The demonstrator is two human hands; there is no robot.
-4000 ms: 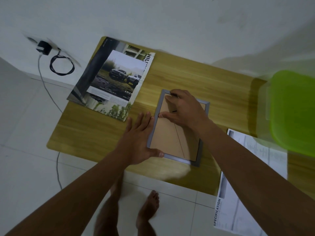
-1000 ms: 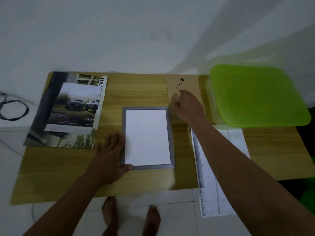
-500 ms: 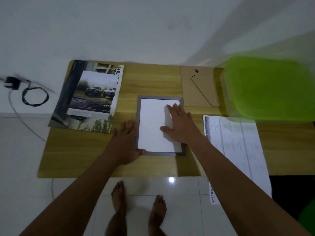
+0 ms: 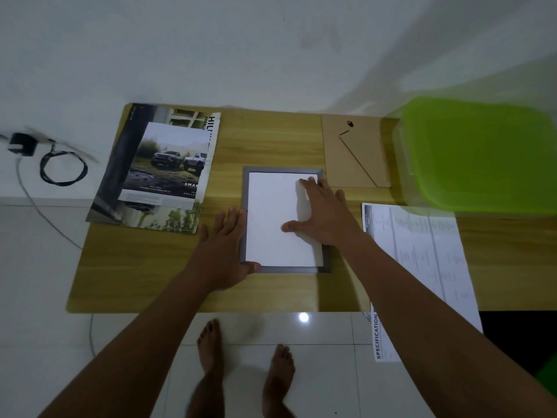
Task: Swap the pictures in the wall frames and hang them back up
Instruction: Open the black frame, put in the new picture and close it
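A grey picture frame [image 4: 289, 269] lies face down on the wooden table [image 4: 144, 273], with a white sheet [image 4: 271, 218] showing inside it. My left hand [image 4: 224, 251] lies flat against the frame's left edge, thumb on its lower left corner. My right hand [image 4: 324, 212] rests flat, fingers spread, on the sheet's right half. The frame's brown backing board [image 4: 355, 155], with its stand and hanging loop, lies beyond the frame to the right. A car brochure picture [image 4: 168, 164] lies on a magazine at the table's left.
A green-lidded plastic box [image 4: 479, 152] stands at the right rear. A printed specification sheet [image 4: 422, 260] hangs over the table's front edge on the right. A charger with coiled cable [image 4: 60, 167] lies on the floor at the left. My bare feet [image 4: 241, 369] stand below.
The backing board has come off the frame and been laid beyond it to the right. My right hand moved from the board back onto the white sheet. My left hand has kept to the frame's left edge.
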